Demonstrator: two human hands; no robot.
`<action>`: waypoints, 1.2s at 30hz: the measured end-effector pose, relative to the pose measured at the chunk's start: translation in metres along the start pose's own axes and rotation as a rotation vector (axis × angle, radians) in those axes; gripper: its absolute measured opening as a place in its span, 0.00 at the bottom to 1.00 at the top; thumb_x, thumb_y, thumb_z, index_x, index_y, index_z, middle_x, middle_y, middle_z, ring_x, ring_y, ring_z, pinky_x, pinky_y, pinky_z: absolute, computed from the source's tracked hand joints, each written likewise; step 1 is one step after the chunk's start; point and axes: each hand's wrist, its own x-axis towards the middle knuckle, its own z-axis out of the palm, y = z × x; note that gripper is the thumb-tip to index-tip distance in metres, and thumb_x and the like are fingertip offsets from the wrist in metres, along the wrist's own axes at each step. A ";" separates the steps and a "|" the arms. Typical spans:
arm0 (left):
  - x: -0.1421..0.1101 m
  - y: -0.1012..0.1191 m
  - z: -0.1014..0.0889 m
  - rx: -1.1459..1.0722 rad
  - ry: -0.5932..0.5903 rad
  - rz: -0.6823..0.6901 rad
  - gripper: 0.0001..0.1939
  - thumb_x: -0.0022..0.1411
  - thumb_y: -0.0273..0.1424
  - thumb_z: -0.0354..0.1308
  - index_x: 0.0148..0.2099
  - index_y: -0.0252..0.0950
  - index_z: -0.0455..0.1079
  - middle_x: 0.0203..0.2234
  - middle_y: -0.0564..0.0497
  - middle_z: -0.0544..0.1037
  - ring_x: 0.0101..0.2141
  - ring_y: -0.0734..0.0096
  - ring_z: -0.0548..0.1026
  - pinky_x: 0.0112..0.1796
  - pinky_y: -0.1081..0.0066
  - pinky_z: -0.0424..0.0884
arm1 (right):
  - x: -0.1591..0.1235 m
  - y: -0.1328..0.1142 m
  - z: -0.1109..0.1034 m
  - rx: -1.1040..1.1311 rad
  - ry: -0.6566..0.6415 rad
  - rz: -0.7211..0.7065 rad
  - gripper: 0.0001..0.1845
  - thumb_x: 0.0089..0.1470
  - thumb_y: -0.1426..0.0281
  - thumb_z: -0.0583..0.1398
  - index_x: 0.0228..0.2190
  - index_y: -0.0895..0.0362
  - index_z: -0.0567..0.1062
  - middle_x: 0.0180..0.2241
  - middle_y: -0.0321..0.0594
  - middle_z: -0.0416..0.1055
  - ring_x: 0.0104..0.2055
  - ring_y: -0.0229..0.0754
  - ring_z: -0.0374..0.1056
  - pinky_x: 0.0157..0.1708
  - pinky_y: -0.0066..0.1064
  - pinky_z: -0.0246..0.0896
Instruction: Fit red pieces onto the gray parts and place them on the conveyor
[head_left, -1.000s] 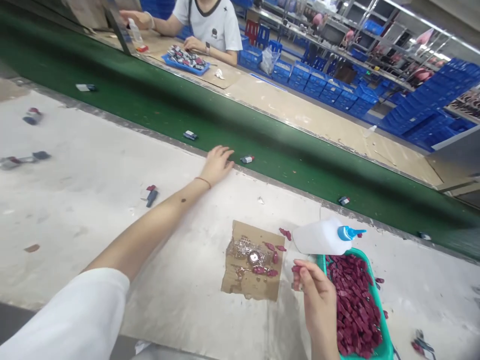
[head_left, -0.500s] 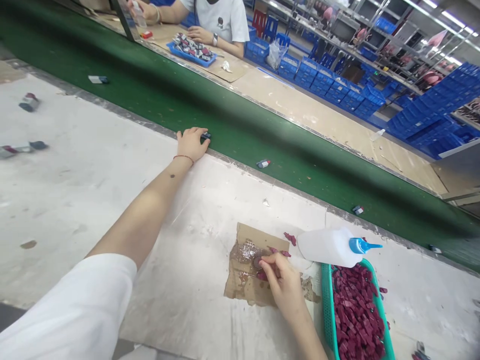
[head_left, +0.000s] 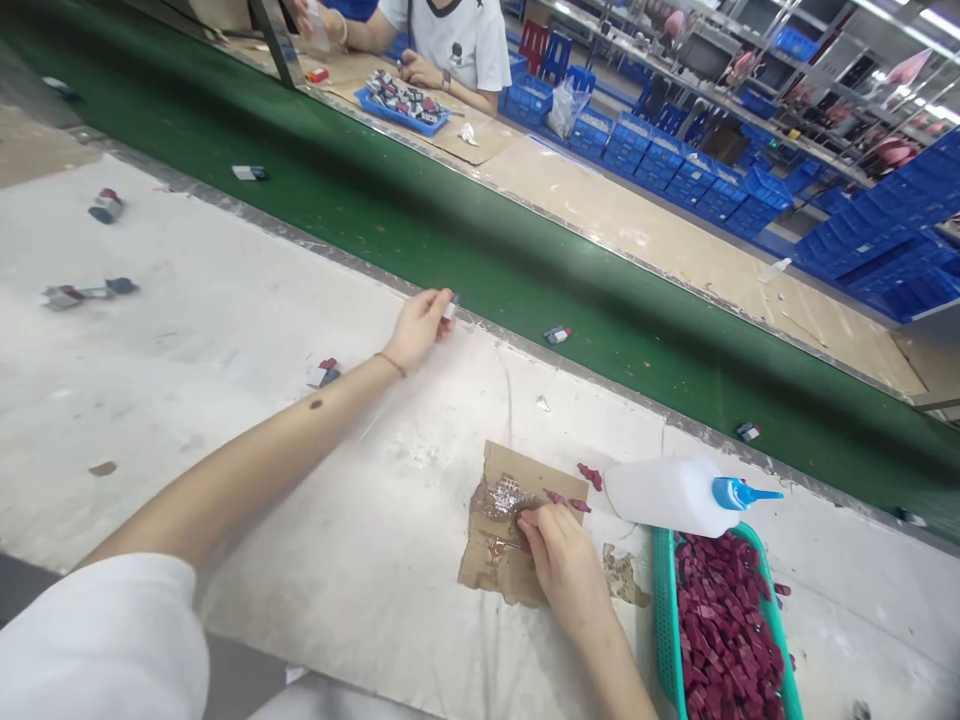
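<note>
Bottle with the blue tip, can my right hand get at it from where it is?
Probably yes: the bottle lies by the basket, near the right hand, with nothing on top of it. The fingers would likely have to leave the cardboard first.

Bright, whitish light fills the scene; ceiling tubes [head_left: 939, 23] glow at upper right. The pale surface [head_left: 360, 560] looks washed out, wet cardboard [head_left: 501, 565] glints, and shadow streaks the green belt [head_left: 465, 240]. Small parts [head_left: 66, 296] at far left blur.
</note>
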 end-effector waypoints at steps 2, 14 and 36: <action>-0.033 0.003 0.008 -0.069 -0.166 -0.035 0.21 0.65 0.49 0.49 0.33 0.35 0.64 0.23 0.50 0.73 0.21 0.71 0.71 0.25 0.71 0.67 | 0.000 0.000 0.001 0.017 -0.003 0.010 0.22 0.72 0.65 0.43 0.27 0.52 0.66 0.24 0.38 0.68 0.27 0.44 0.67 0.27 0.32 0.60; -0.186 0.018 0.025 -0.637 -0.709 -0.438 0.21 0.52 0.40 0.71 0.44 0.33 0.73 0.38 0.44 0.81 0.39 0.64 0.77 0.41 0.67 0.71 | -0.005 0.004 -0.008 0.980 0.167 0.653 0.20 0.53 0.51 0.66 0.28 0.56 0.75 0.20 0.35 0.70 0.21 0.37 0.63 0.21 0.27 0.60; -0.203 0.013 0.028 -0.834 -0.649 -0.667 0.24 0.40 0.32 0.78 0.32 0.33 0.66 0.31 0.51 0.80 0.32 0.75 0.77 0.34 0.76 0.72 | -0.005 -0.028 -0.001 1.009 0.402 0.545 0.11 0.56 0.60 0.67 0.29 0.55 0.78 0.22 0.35 0.73 0.19 0.37 0.70 0.19 0.25 0.67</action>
